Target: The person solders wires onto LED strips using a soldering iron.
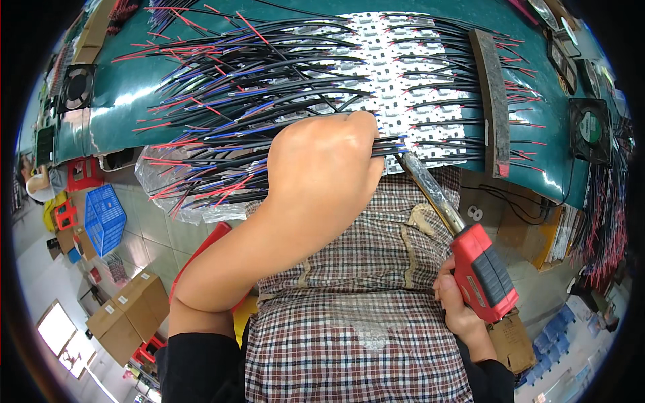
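Head view: left hand [322,158] clamped on black wires [388,144], red and black tool [477,252] aimed at their ends

White board panel [384,50] lies in the middle of the worktop [111,127], running from the far side to the near edge. At its near end, the left hand makes a closed grip on a few of the wires, with their ends showing just right of the knuckles; probably this keeps the ends steady against the panel. Most of its fingers are hidden.

Right hand [463,312] is lower, on the near right, with its fingers together around the handle of the tool. The metal tip points far and left, close to the wire ends; whether it touches them, I cannot tell. Perhaps the tool is held slanted so that the two hands do not block each other.

On the right, a dark bar [490,101] lies across other wires, maybe as a weight to keep them flat. On the left, the long wires spread loosely, and some lie above a clear plastic bag [146,176] at the near edge.
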Demonstrator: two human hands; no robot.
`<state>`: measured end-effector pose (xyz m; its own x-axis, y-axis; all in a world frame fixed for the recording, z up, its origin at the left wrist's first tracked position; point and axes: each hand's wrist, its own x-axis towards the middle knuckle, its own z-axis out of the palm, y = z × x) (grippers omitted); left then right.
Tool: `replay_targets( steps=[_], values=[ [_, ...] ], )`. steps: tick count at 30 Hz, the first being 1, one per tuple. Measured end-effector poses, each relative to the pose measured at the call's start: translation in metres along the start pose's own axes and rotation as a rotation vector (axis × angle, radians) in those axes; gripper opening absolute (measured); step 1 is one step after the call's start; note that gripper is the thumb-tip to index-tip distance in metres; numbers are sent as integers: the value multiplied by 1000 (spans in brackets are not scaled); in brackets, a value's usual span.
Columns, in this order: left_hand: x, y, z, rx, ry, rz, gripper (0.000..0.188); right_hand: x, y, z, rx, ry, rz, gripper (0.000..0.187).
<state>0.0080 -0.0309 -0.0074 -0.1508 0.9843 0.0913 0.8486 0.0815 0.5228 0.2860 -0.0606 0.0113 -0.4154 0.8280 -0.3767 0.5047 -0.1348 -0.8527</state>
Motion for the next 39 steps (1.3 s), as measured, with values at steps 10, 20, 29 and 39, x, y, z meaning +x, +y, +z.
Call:
replay_targets(
  steps=[10,20,29,39],
  values=[
    [0,3,1,35,6,27,14,7,0,7,-46,-23,-34,13],
    [-3,7,3,68,1,31,19,5,1,9,4,15,-3,15],
    [-2,7,0,77,-10,20,19,0,7,1,-52,-63,-2,16],
    [4,1,0,52,-35,0,15,-3,8,0,-9,-62,39,18]
  ],
)
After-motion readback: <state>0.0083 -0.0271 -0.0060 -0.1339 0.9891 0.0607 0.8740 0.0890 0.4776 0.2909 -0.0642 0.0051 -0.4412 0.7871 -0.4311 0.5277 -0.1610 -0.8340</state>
